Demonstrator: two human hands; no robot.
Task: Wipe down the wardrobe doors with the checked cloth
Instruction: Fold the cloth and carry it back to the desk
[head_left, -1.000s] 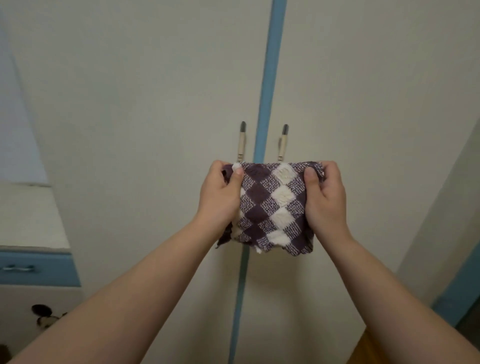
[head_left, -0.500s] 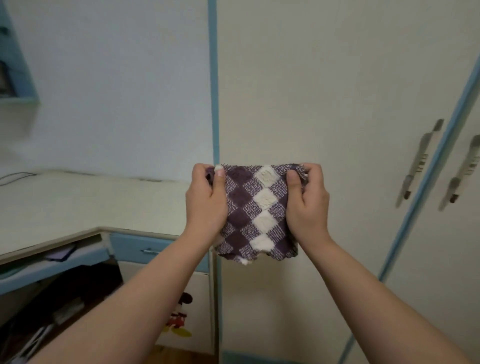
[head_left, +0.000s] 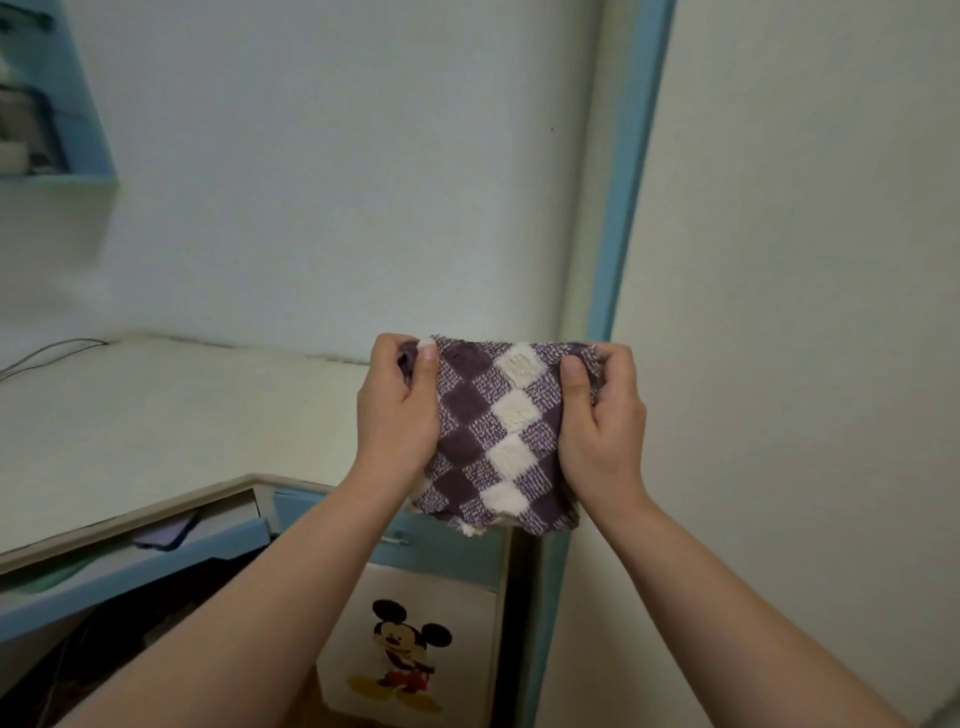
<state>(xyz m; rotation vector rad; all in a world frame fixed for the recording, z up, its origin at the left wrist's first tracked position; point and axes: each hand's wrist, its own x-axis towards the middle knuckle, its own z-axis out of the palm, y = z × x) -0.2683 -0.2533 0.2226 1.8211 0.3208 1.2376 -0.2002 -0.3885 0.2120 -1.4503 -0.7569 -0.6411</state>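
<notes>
I hold a purple and white checked cloth (head_left: 498, 436), folded into a small rectangle, in front of me at chest height. My left hand (head_left: 397, 410) grips its left edge, thumb on top. My right hand (head_left: 602, 421) grips its right edge. The cream wardrobe door (head_left: 800, 312) fills the right side, with a blue edge strip (head_left: 623, 208) running down its left side. The cloth hangs in the air just left of that strip and does not touch the door. The door handles are out of view.
A cream desk top (head_left: 156, 415) runs along the left under a pale wall. A blue drawer (head_left: 130, 561) stands pulled out below it. A cabinet door with a cartoon mouse picture (head_left: 405, 660) sits under the cloth. A blue shelf (head_left: 57, 104) hangs at top left.
The view has swung left: the wardrobe handles have left the frame and the desk and wall have come in. Both hands keep the same grip on the cloth.
</notes>
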